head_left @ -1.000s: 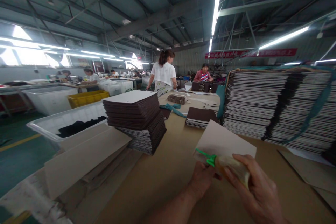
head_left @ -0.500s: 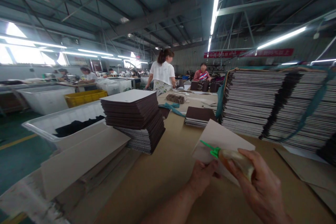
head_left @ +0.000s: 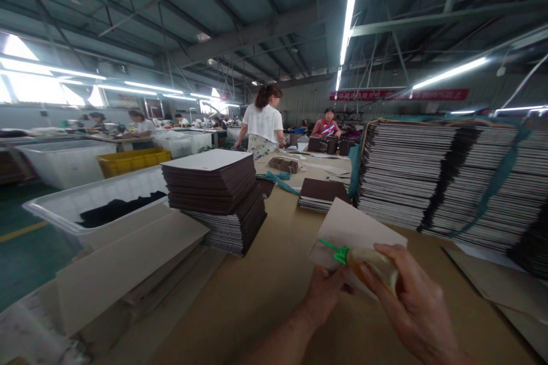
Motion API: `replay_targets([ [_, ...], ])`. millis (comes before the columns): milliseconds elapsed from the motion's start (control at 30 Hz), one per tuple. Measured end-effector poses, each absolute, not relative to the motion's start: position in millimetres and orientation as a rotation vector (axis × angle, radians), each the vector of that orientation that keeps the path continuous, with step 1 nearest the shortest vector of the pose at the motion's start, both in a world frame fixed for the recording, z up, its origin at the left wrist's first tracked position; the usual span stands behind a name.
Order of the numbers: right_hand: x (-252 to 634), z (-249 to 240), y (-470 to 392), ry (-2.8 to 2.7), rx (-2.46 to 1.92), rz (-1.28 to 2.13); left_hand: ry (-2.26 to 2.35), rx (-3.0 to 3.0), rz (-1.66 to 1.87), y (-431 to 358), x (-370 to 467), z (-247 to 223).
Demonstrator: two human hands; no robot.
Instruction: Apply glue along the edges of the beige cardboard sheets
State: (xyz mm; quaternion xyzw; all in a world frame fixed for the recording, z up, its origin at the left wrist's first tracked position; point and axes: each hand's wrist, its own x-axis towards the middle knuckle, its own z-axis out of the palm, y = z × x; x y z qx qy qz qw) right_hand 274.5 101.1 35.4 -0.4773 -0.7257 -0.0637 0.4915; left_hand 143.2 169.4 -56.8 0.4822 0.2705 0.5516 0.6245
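My left hand [head_left: 323, 293] grips the near edge of a pale board [head_left: 357, 225], which is tilted above the brown table. Closed around a yellowish squeeze bottle [head_left: 374, 265] is my right hand [head_left: 413, 296]. The bottle has a green nozzle [head_left: 340, 254] that points left, over the left part of the board. Just beyond the board lies a short pile of dark brown panels [head_left: 324, 189]. Whether the nozzle tip touches the board I cannot tell.
A tall stack of dark panels [head_left: 218, 182] stands left, beside a white bin [head_left: 55, 205] holding black cloth. Large tied stacks [head_left: 398, 177] rise at the right. Pale boards [head_left: 132, 262] lie at the near left. A person in white [head_left: 263, 122] stands beyond the table.
The view has shifted slightly. Both hands, the board and the bottle appear a little further left in the picture, with the same holds.
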Motion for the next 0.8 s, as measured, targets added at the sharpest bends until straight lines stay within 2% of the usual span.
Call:
replay_targets([
  [800, 278, 40, 114, -1.747, -1.1, -0.26, 0.66, 1.088, 1.283, 170, 144, -55],
])
